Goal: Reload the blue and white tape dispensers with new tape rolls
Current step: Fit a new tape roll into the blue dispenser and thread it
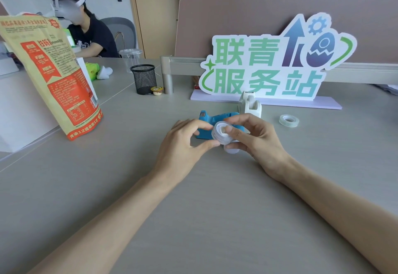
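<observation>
Both hands meet over the middle of the grey table around a clear tape roll (220, 134) with a white core. My left hand (183, 142) pinches its left rim and my right hand (256, 138) grips it from the right, thumb over the core. Just behind the roll lies the blue tape dispenser (212, 119), partly hidden by my fingers. The white tape dispenser (251, 103) stands farther back, beside the sign. A second tape roll (289, 120) lies flat on the table to the right.
A tall orange and tan paper bag (53, 75) stands at the left. A black mesh pen cup (143, 79) and a small yellow-lidded pot (157, 90) sit behind it. A large sign (269, 64) leans on the partition. A person sits at the far left.
</observation>
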Demonstrator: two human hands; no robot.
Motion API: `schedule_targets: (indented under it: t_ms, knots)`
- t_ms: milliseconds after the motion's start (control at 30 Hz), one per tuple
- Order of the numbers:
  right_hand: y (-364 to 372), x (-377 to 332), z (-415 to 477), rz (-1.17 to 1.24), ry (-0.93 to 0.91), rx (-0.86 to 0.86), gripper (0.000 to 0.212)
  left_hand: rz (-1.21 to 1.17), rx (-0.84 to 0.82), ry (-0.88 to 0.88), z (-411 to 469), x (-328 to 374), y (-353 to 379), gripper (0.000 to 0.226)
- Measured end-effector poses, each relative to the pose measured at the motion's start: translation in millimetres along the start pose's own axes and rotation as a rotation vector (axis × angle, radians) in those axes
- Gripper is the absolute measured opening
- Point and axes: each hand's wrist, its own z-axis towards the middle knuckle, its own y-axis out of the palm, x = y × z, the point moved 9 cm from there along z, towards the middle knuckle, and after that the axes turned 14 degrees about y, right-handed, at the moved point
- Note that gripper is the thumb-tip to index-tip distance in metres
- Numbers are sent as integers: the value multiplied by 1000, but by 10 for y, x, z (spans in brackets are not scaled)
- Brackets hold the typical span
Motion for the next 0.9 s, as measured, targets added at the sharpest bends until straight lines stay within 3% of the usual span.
schedule_targets:
  t_ms: [67, 300, 600, 900]
  knots:
    - [5, -30, -25, -13, -22, 7, 11, -37, 10, -72, -8, -36, 9, 21]
    - [87, -46, -40, -119, -46, -27, 33, -103, 48, -270, -57, -203, 22, 6]
    - [104, -11, -18, -260, -68, 3, 45, -113, 49, -278, -67, -197, 30, 7]
    - [79, -133, -78, -416, -181, 119, 29, -159, 107, -284, -50, -220, -1, 8]
